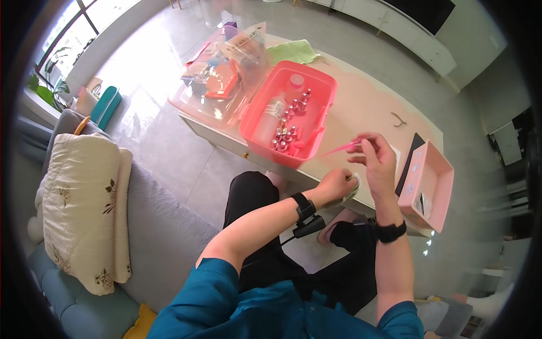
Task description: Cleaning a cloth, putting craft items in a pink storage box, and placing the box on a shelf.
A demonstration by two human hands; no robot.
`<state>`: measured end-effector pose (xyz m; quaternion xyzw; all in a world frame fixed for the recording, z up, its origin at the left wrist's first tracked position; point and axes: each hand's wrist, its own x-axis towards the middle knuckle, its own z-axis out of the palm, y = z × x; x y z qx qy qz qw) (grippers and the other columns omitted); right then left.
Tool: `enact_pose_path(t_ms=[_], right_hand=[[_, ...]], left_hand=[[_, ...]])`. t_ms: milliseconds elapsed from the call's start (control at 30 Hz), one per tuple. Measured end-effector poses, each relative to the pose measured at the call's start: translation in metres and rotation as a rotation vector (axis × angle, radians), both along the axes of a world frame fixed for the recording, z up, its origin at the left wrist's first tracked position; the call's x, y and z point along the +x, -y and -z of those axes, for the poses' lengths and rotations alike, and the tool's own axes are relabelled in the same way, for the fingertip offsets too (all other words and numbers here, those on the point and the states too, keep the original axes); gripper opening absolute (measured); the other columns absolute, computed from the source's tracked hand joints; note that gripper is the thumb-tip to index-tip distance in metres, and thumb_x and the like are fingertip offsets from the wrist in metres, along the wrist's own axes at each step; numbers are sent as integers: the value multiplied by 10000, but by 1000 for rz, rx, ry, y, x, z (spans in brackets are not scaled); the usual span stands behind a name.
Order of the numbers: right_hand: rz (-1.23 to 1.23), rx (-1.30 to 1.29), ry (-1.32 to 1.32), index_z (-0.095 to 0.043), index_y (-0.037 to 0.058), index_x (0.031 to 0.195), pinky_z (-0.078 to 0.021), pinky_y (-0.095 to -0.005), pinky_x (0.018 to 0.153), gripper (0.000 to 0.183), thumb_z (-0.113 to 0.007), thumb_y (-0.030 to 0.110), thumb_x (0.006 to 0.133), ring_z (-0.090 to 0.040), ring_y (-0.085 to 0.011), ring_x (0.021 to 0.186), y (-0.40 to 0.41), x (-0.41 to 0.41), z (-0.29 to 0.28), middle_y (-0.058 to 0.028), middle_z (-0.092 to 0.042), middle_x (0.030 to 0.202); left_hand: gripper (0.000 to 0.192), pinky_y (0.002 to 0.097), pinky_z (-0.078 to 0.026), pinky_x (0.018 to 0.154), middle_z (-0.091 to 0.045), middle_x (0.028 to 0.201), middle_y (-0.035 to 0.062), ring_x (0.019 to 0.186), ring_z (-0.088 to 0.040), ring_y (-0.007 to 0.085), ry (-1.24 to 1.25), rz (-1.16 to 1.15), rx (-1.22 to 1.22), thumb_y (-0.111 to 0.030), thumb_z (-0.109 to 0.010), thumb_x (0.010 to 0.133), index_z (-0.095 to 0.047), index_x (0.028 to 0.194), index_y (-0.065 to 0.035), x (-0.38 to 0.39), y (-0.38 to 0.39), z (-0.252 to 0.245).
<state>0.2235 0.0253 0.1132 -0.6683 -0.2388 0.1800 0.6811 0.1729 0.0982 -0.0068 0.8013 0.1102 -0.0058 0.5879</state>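
My right hand pinches a slim pink pointed tool above the table's front part, its tip towards the pink box. Its exact kind is unclear. In my left hand, closed at the table's front edge, is a crumpled pale cloth or wipe, mostly hidden by the fingers. To the left of both hands stands an open pink plastic storage box. Inside it are several small bottles with silvery caps, a larger clear bottle with a label, and a round-topped clear container.
The box's clear lid lies folded back, with plastic bags and an orange-red item on it. A green cloth lies behind. At right are a pink basket, a black flat item and a small metal tool.
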Motion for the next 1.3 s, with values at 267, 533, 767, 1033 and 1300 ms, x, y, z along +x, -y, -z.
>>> enact_pose_path(t_ms=[267, 533, 767, 1033, 1300], right_hand=[[-125, -363, 146, -577, -23, 1038, -540, -251, 597, 155, -547, 89, 934, -662, -147, 724, -79, 37, 25, -90, -663, 859], [-143, -739, 655, -702, 54, 845, -540, -388, 698, 202, -674, 242, 778, -682, -298, 740, -116, 67, 63, -140, -692, 772], [-217, -908, 766, -707, 41, 841, -530, -375, 706, 197, -663, 224, 785, -669, -298, 743, -121, 73, 66, -125, -687, 762], [136, -526, 495, -692, 21, 875, -504, -263, 559, 187, -633, 198, 863, -661, -129, 606, -64, 152, 67, -80, -694, 707], [464, -947, 356, -679, 108, 1015, -525, -368, 757, 251, -584, 267, 845, -682, -243, 841, 50, 292, 153, -94, -717, 856]], left_hand=[[240, 430, -489, 725, -659, 833, 241, 795, -651, 369, 188, -220, -202, -185, -569, 857, -645, 884, 41, 36, -17, 37], [292, 373, -470, 856, -599, 1130, 167, 1045, -577, 224, 282, -252, -394, -115, -481, 944, -501, 1213, -1, 73, -19, 91], [214, 300, -478, 734, -586, 988, 46, 903, -581, 131, 29, -349, -902, -190, -493, 978, -526, 1135, -48, 57, -32, 58], [269, 251, -406, 660, -598, 836, 49, 756, -521, 99, -134, -478, -723, -193, -551, 934, -619, 990, 60, 55, -35, 19], [265, 238, -416, 689, -606, 895, 29, 796, -527, 84, -192, -424, -933, -166, -518, 972, -606, 1082, 59, 55, -33, 10]])
